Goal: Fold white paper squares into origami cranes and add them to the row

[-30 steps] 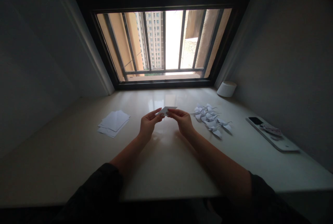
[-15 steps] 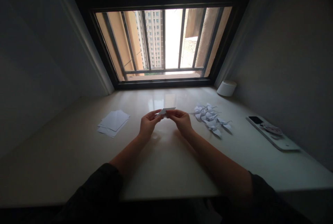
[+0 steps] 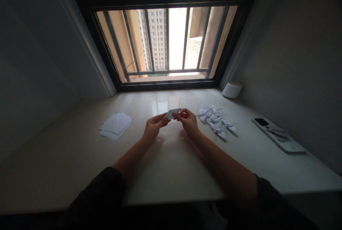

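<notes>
A small folded piece of white paper [image 3: 172, 113] is held a little above the pale table [image 3: 171, 158], in the middle. My left hand [image 3: 153, 127] pinches its left end with thumb and fingers closed. My right hand [image 3: 188, 120] pinches its right end, fingers curled over it. To the right of my right hand lies a cluster of several folded white paper figures [image 3: 216, 121]. A small stack of flat white sheets [image 3: 115, 126] lies to the left of my left hand.
A barred window [image 3: 165, 42] stands behind the table. A white round container [image 3: 232, 90] sits at the back right corner. A long tray with a dark phone [image 3: 278, 134] lies by the right wall. Walls close in both sides.
Both hands have shifted slightly away from me and upward with the paper. The right hand's fingers have curled closer over the paper's right end.
</notes>
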The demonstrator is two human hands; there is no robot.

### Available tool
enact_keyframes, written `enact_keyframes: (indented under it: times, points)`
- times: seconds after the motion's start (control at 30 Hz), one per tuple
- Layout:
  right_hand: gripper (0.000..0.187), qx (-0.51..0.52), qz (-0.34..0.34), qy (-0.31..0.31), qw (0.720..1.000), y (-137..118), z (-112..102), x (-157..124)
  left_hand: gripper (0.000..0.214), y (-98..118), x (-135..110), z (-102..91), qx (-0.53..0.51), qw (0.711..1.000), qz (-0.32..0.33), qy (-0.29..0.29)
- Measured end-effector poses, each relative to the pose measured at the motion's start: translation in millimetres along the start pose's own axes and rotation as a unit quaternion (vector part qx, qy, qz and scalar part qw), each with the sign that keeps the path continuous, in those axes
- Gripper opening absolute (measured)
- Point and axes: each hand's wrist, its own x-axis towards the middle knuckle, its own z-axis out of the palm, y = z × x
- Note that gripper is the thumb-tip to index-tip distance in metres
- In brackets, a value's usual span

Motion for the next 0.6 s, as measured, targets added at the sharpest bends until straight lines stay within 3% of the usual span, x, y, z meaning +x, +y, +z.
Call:
enact_keyframes:
  times: [0.3, 0.6]
  points:
    - [0.043, 0.07, 0.022, -0.021, 0.997, 10, 6, -6, 0.045, 1, -1, -0.9, 0.019, 0.999, 0.022, 0.024]
    - [0.044, 0.039, 0.023, -0.011, 0.999, 13, 0, 2, 0.042, 1, 1, -2.8, 0.008, 1.0, -0.001, 0.011]
